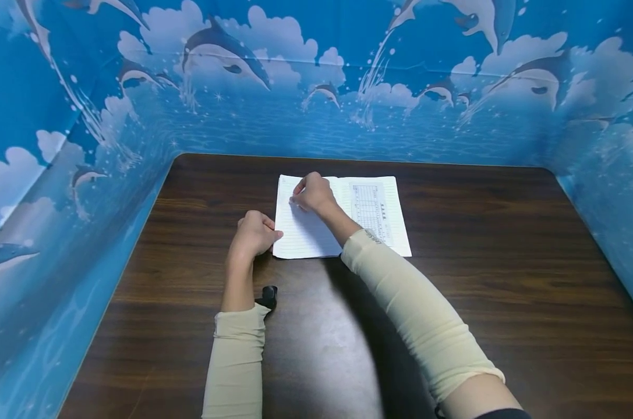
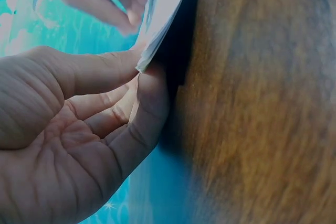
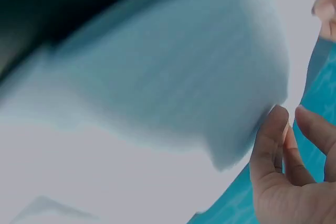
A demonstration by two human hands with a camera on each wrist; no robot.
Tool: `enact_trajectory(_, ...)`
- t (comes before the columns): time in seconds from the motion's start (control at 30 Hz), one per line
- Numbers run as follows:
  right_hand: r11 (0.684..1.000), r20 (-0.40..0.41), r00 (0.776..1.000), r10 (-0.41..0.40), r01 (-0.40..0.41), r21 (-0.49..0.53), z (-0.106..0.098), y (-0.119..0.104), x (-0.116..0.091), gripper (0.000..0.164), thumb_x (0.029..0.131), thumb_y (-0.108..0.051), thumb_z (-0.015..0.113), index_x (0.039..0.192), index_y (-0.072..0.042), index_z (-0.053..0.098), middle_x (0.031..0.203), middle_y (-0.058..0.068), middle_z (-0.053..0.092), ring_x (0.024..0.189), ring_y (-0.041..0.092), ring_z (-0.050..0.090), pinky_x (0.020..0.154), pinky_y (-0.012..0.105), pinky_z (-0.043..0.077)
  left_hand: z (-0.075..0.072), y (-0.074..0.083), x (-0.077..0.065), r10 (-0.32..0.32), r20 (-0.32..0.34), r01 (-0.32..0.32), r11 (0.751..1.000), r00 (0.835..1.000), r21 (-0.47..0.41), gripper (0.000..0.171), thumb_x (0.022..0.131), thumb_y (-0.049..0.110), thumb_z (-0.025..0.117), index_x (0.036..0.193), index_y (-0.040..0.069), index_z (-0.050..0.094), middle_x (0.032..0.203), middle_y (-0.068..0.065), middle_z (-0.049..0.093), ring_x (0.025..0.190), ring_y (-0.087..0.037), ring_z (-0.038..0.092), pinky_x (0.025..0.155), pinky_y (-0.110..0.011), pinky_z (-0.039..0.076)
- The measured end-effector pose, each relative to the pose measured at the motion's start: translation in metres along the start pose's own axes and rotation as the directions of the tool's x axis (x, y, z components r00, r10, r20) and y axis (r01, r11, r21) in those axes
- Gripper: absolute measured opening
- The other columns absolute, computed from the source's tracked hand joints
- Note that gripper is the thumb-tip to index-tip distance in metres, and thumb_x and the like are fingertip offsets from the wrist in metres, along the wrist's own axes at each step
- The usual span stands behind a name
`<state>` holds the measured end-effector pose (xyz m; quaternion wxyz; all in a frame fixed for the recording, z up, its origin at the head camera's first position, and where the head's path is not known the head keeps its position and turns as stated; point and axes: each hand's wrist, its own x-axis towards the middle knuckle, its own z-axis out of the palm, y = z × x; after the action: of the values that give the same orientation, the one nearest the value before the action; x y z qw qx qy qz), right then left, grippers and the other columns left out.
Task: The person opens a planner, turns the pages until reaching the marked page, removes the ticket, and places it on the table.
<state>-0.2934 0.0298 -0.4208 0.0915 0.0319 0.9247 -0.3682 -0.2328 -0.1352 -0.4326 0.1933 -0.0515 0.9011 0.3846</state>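
Dolphin-print blue walls ring a dark wooden table, where the left hand pinches a notebook's near-left corner; the right hand fingers lift a page.

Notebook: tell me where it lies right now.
In the head view the notebook lies open on the table, toward the far edge and slightly left of centre, with the left hand at its near-left corner and the right hand on its left page.
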Motion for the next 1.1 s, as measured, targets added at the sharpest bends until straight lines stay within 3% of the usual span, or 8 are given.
enact_trajectory(0.13,1.0,-0.043,0.999,0.028,-0.028,-0.003,-0.022,0.009,0.0,0.014,0.097,-0.017,0.08,0.103,-0.005,0.079,0.106,0.014,0.08,0.084,0.019,0.064,0.079,0.031,0.053,0.001,0.003,-0.002,-0.019,0.005,0.019,1.0,1.0,-0.002,0.019,0.103,0.015,0.073,0.111,-0.002,0.069,0.1,-0.016,0.065,0.1,-0.03,0.06,0.092,-0.046,0.05)
enact_trajectory(0.3,0.996,-0.089,0.993,0.073,-0.077,-0.038,-0.049,0.026,0.0,0.016,0.097,-0.017,0.081,0.104,-0.003,0.077,0.129,0.015,0.074,0.107,0.028,0.065,0.099,0.042,0.055,0.0,0.004,-0.005,-0.032,0.017,0.032,0.999,0.999,-0.008,0.021,0.104,0.014,0.071,0.115,-0.003,0.068,0.108,-0.019,0.062,0.098,-0.03,0.061,0.09,-0.046,0.05)
enact_trajectory(0.53,0.981,-0.144,0.977,0.159,-0.173,-0.089,-0.083,0.051,-0.002,0.021,0.098,-0.02,0.08,0.107,-0.002,0.076,0.125,0.016,0.074,0.121,0.035,0.067,0.11,0.05,0.053,0.0,0.004,-0.007,-0.03,0.013,0.03,0.999,0.999,-0.014,0.022,0.104,0.013,0.07,0.119,-0.003,0.067,0.109,-0.02,0.061,0.092,-0.029,0.062,0.086,-0.043,0.05)
enact_trajectory(0.7,0.963,-0.16,0.959,0.233,-0.251,-0.103,-0.098,0.073,0.002,0.023,0.097,-0.02,0.081,0.105,0.001,0.076,0.117,0.017,0.076,0.117,0.035,0.069,0.106,0.05,0.055,0.001,0.003,-0.008,-0.028,0.013,0.028,1.0,1.0,-0.012,0.022,0.105,0.013,0.07,0.119,-0.003,0.067,0.109,-0.02,0.062,0.093,-0.029,0.062,0.085,-0.043,0.051)
enact_trajectory(0.73,0.962,-0.157,0.957,0.242,-0.258,-0.089,-0.099,0.09,0.013,0.026,0.094,-0.024,0.086,0.102,-0.001,0.076,0.113,0.014,0.077,0.112,0.032,0.071,0.102,0.048,0.057,0.001,0.003,-0.008,-0.028,0.015,0.028,1.0,0.999,-0.012,0.022,0.105,0.013,0.07,0.119,-0.003,0.067,0.109,-0.02,0.063,0.094,-0.03,0.062,0.085,-0.043,0.051)
enact_trajectory(0.93,0.94,-0.175,0.939,0.297,-0.32,-0.118,-0.104,0.11,0.014,0.049,0.09,-0.025,0.09,0.123,0.006,0.07,0.126,0.021,0.073,0.119,0.037,0.07,0.105,0.048,0.057,0.001,0.002,-0.007,-0.028,0.017,0.029,0.999,0.999,-0.015,0.023,0.105,0.014,0.07,0.119,-0.003,0.067,0.108,-0.019,0.063,0.095,-0.03,0.062,0.084,-0.042,0.051)
enact_trajectory(0.97,0.934,-0.183,0.934,0.306,-0.332,-0.135,-0.105,0.1,0.002,0.051,0.093,-0.021,0.086,0.129,0.009,0.066,0.132,0.026,0.07,0.124,0.041,0.068,0.109,0.051,0.055,0.001,0.002,-0.007,-0.027,0.016,0.027,0.999,0.999,-0.016,0.023,0.104,0.014,0.07,0.119,-0.003,0.068,0.108,-0.019,0.063,0.094,-0.03,0.062,0.084,-0.042,0.051)
enact_trajectory(1.1,0.929,-0.19,0.931,0.313,-0.341,-0.14,-0.105,0.105,0.001,0.054,0.091,-0.02,0.088,0.131,0.009,0.066,0.133,0.026,0.069,0.12,0.039,0.067,0.107,0.05,0.056,0.0,0.002,-0.007,-0.021,0.023,0.021,1.0,1.0,-0.02,0.023,0.105,0.014,0.07,0.12,-0.003,0.068,0.104,-0.019,0.065,0.092,-0.029,0.062,0.082,-0.041,0.051)
